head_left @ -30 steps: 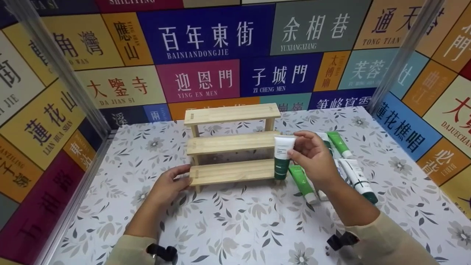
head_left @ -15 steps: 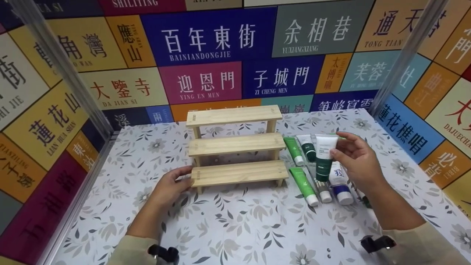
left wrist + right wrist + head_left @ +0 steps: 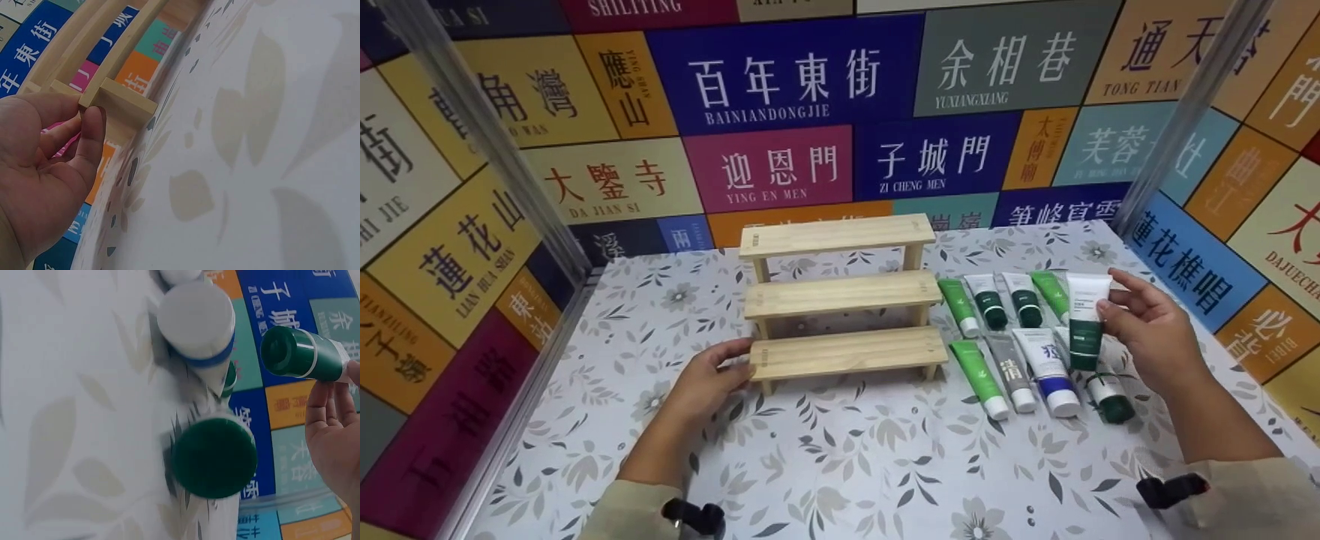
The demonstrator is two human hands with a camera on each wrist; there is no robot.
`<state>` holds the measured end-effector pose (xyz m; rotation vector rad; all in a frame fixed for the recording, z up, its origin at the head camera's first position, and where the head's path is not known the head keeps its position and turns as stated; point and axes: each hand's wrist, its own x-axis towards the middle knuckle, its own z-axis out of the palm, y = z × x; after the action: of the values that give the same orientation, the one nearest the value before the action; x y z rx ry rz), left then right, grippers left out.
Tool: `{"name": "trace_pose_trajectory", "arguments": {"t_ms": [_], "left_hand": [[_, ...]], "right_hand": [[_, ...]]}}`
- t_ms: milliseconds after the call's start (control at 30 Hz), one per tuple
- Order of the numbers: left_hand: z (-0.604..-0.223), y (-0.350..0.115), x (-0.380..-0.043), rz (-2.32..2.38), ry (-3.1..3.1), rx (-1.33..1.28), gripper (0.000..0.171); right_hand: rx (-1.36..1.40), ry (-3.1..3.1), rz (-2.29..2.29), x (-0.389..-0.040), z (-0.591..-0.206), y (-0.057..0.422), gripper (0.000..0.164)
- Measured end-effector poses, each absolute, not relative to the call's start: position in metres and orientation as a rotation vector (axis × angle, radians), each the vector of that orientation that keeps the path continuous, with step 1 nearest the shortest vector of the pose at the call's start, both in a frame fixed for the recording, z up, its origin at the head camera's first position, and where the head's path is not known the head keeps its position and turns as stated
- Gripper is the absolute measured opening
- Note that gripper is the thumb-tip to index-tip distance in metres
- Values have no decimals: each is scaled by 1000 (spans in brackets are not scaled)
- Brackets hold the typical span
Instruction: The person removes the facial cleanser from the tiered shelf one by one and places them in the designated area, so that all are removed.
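A three-tier wooden display stand point(image 3: 847, 354) stands upright on the table. My left hand point(image 3: 712, 382) pinches the left end of its lowest board; in the left wrist view, thumb and forefinger meet at the board's corner point(image 3: 90, 95). Over the right side, my right hand point(image 3: 1159, 334) holds a white and dark green squeeze tube point(image 3: 1086, 319) between thumb and fingers, cap down. The right wrist view shows that tube's green cap point(image 3: 278, 351) off the table. Beneath it lies another tube with a green cap point(image 3: 1110, 401), partly hidden by the held one.
Right of the stand, several tubes lie in two rows: a green tube point(image 3: 981, 379), a grey tube point(image 3: 1011, 373), a white tube with a blue band point(image 3: 1046, 367), and white-green tubes point(image 3: 988, 304) behind. A patterned cloth point(image 3: 825, 457) covers the table. Printed panels point(image 3: 780, 67) wall the back and sides.
My right hand has carried the white-green tube rightward, from the stand's right end to above the right end of the tube rows. The left hand has stayed at the lowest board.
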<state>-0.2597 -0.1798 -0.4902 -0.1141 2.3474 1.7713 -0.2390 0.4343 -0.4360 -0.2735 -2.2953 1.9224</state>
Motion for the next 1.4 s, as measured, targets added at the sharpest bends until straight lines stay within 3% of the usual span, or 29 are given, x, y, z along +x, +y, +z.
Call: {"name": "trace_pose_trajectory", "arguments": {"t_ms": [467,1067,1400], "left_hand": [[-489,-179,-260,1771,2348,-123,49],[-491,-179,-261,1765,2356,-136,51],[-490,-180,-262,1753,2352,-144,50]], "right_hand": [[-479,-2175,2334,-245,-447,493,77],[-738,-2613,1925,-257,-477,520,84],[-867,-2733,1767,-261,-480,524,76]]}}
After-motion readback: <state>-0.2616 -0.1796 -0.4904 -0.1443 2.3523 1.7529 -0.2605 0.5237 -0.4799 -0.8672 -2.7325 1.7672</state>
